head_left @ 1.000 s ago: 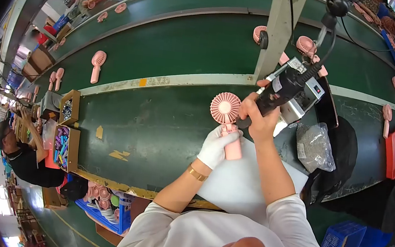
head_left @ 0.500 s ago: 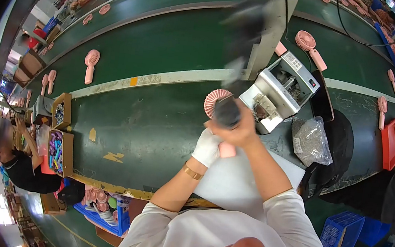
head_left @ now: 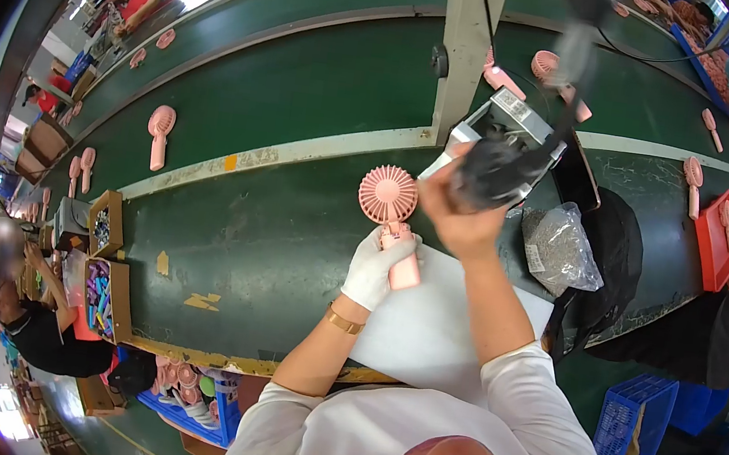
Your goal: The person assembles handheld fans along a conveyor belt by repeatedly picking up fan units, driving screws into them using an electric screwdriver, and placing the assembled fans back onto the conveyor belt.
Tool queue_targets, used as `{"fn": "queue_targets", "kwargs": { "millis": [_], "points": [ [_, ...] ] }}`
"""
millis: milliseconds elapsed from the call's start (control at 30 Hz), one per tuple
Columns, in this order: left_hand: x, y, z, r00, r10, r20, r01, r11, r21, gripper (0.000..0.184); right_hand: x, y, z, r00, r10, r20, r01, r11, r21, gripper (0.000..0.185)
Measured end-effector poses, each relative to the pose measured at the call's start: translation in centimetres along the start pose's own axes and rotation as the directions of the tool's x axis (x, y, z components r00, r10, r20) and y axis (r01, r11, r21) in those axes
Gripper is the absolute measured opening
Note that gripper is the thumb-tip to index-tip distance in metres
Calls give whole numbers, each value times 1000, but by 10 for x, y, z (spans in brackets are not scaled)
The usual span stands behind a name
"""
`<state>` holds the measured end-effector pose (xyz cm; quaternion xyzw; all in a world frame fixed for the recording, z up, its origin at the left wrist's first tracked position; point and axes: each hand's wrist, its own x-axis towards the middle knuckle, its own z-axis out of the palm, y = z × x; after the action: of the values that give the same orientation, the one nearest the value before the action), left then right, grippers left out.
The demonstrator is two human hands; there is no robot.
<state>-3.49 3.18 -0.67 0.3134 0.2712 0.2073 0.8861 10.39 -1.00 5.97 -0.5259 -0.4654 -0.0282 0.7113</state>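
Observation:
A white glove covers my left hand (head_left: 370, 269), whose fingers wrap round the handle of a pink handheld fan (head_left: 387, 196). The fan lies with its round grille away from me and its handle over a white sheet (head_left: 434, 327). To the right, my bare right hand (head_left: 466, 231) is closed round a black electric screwdriver (head_left: 491, 175), blurred and seen from above. The screwdriver is in front of a metal screw feeder (head_left: 524, 111) and hides part of it; its tip is out of sight.
A clear bag of small metal parts (head_left: 562, 247) sits right of the feeder. More pink fans (head_left: 160, 134) lie along the green belt. Open cardboard boxes (head_left: 120, 302) stand at left, a red tray (head_left: 716, 239) at right. A metal post (head_left: 468, 49) rises behind the feeder.
My right hand has moved the screwdriver from over the fan to the right, in front of the feeder. The fan's grille and handle are now uncovered, still in my left hand.

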Motion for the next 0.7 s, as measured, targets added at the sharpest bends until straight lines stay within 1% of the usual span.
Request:
{"fn": "queue_targets", "kwargs": {
  "millis": [33, 67, 100, 167, 200, 267, 367, 400, 500, 567, 600, 700],
  "points": [
    [-2, -1, -1, 1000, -23, 11, 22, 999, 35, 33, 2, 1, -3, 998, 56, -32, -55, 998, 40, 52],
    [-4, 0, -1, 999, -37, 39, 35, 998, 47, 41, 5, 2, -7, 992, 112, -65, -106, 991, 83, 51],
    [-5, -1, -3, 999, -28, 42, 26, 997, 69, 42, 8, 3, -10, 981, 167, -97, -154, 980, 130, 50],
    [-4, -6, -4, 999, -16, 51, 10, 993, 120, 44, 8, 10, -6, 981, 167, -94, -155, 980, 123, 48],
    [-4, -6, -3, 999, -13, 47, 7, 992, 128, 45, 8, 10, -4, 973, 207, -103, -194, 973, 122, 43],
    [-4, -8, -3, 999, -5, 33, -1, 983, 185, 44, 13, 3, 0, 953, 283, -110, -270, 956, 116, 38],
    [-3, -12, -3, 1000, 15, 3, -16, 970, 244, 40, 8, 2, 4, 938, 343, -55, -322, 918, 234, 37],
    [-3, -13, -4, 1000, 19, -9, -16, 964, 264, 39, 5, 1, 6, 935, 353, -27, -332, 902, 276, 37],
    [0, -18, -7, 994, 105, -33, -83, 911, 403, 35, 0, -3, 16, 929, 364, 64, -355, 831, 428, 40],
    [-2, -16, -3, 995, 86, -43, -63, 923, 380, 34, -1, -10, 23, 928, 347, 138, -363, 748, 556, 42],
    [-3, -15, -2, 996, 80, -49, -57, 929, 364, 34, -4, -7, 24, 939, 302, 163, -341, 774, 534, 43],
    [-2, -15, -6, 996, 87, -31, -64, 896, 440, 31, -10, -4, 28, 943, 280, 178, -331, 747, 577, 42]
  ]
}}
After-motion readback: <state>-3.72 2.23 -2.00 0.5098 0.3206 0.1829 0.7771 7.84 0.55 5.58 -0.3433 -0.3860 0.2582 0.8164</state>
